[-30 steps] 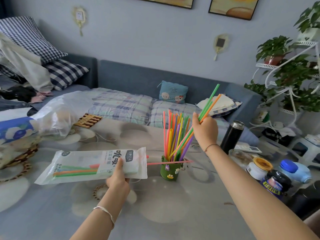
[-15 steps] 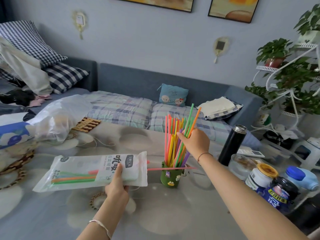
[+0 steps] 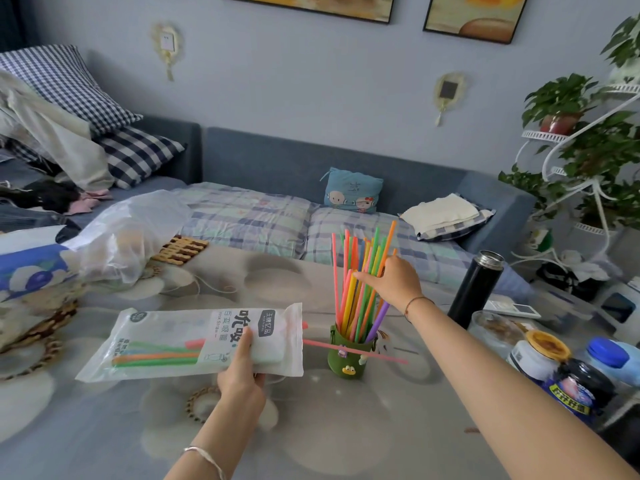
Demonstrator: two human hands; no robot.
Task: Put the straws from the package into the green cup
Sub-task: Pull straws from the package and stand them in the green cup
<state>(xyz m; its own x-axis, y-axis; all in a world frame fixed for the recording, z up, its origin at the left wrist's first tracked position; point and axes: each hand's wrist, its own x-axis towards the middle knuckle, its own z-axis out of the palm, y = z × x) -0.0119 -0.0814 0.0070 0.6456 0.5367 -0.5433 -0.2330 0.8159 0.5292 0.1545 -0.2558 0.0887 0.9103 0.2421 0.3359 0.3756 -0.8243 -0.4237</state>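
The green cup (image 3: 347,359) stands on the table, full of several upright colored straws (image 3: 356,285). My right hand (image 3: 394,284) rests against the bundle above the cup, its fingers stretched across the straws and its thumb up beside an orange straw. To the left of the cup, my left hand (image 3: 242,372) grips the white straw package (image 3: 166,337) just above the table. A few straws lie inside it. One pink straw (image 3: 360,352) sticks out of the package's right end and crosses in front of the cup.
A black thermos (image 3: 476,289), a glass bowl (image 3: 495,329), jars (image 3: 540,355) and a blue-capped bottle (image 3: 614,362) crowd the table's right side. A plastic bag (image 3: 131,233) and a wooden trivet (image 3: 180,249) lie at the back left. A sofa runs behind the table.
My right hand has come down with a bunch of straws it held tilted above the cup; they now stand in the cup, and its fingers have straightened. The package has hardly moved.
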